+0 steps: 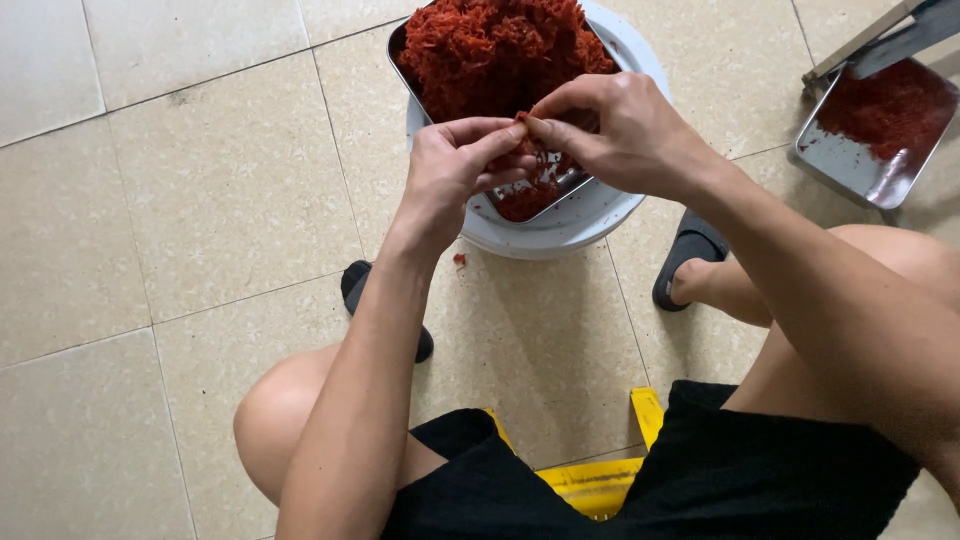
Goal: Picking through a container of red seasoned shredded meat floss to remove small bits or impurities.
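A steel tray [400, 60] heaped with red shredded material [495, 50] rests on a white round bucket [580, 225] on the tiled floor. Over the tray's near end, my left hand [455, 165] and my right hand [610, 130] meet fingertip to fingertip, both pinching one small red piece [522, 125] between them. A thinner layer of red shreds [525, 200] lies in the tray just below my hands.
A second steel tray [850, 170] with red shreds [885, 105] sits at the top right, a metal tool lying across it. A red scrap [459, 260] lies on the floor. My feet wear dark slippers [690, 250]; I sit on a yellow stool [600, 485].
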